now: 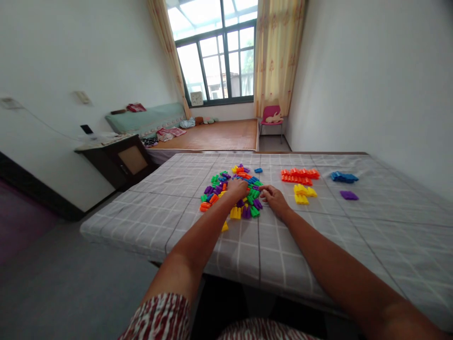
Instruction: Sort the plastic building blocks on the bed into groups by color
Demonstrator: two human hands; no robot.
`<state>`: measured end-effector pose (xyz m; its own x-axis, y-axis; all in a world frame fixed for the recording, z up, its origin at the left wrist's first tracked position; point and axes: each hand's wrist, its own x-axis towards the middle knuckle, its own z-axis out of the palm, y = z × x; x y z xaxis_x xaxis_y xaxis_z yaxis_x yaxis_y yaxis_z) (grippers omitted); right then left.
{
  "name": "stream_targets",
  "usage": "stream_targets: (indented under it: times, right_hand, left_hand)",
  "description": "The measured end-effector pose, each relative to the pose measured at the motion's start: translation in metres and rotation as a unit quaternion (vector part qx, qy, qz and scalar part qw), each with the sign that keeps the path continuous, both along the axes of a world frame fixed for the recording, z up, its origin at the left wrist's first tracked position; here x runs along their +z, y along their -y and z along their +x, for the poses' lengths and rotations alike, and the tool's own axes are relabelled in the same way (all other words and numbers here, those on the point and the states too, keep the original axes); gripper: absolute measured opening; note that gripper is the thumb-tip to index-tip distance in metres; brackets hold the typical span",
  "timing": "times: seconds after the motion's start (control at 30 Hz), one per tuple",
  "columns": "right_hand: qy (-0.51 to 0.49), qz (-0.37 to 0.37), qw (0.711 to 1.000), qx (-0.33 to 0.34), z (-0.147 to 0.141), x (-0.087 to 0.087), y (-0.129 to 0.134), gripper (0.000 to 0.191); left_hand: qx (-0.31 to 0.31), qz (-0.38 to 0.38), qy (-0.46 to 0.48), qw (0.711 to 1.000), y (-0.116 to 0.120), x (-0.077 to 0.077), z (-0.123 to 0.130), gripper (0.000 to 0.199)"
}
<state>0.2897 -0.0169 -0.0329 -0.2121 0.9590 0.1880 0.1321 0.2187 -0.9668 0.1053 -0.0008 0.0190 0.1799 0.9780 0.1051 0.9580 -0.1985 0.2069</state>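
Observation:
A mixed pile of small plastic pieces [213,199], in green, purple, blue, orange and yellow, lies on the checked tablecloth [148,203]. My left hand [238,188] reaches over the middle of this pile, its fingers bent down among the pieces and their tips hidden. At the pile's right edge is my right hand [273,199], fingers curled and thumb close to the index finger, beside some green pieces [253,193]. Whatever it may pinch is too small to make out. Sorted by colour on the right are orange pieces [300,176], yellow pieces [303,193], blue pieces [344,177] and a purple piece [349,195].
One blue piece [258,170] lies apart behind the pile, and a yellow piece [225,227] in front. Beyond the table are a bed [222,134], a dark cabinet [129,163] and a pink chair [272,114]. A white wall [371,85] rises on the right.

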Motion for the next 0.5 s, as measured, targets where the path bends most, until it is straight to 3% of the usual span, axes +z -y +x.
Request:
stream_targets:
  times: [0.1, 0.23, 0.5]
  right_hand:
    - [0.018, 0.023, 1.000, 0.007, 0.002, 0.000, -0.001, 0.028]
    - [0.039, 0.077, 0.996, 0.034, 0.002, 0.001, -0.001, 0.040]
    - [0.092, 0.109, 0.989, 0.043, 0.001, -0.004, -0.006, 0.045]
  left_hand:
    - [-0.080, 0.010, 0.038, 0.996, -0.001, -0.004, -0.003, 0.031]
    - [-0.219, 0.048, 0.140, 0.964, -0.001, -0.010, -0.010, 0.049]
    - [-0.275, 0.021, 0.307, 0.911, 0.001, -0.026, -0.019, 0.050]
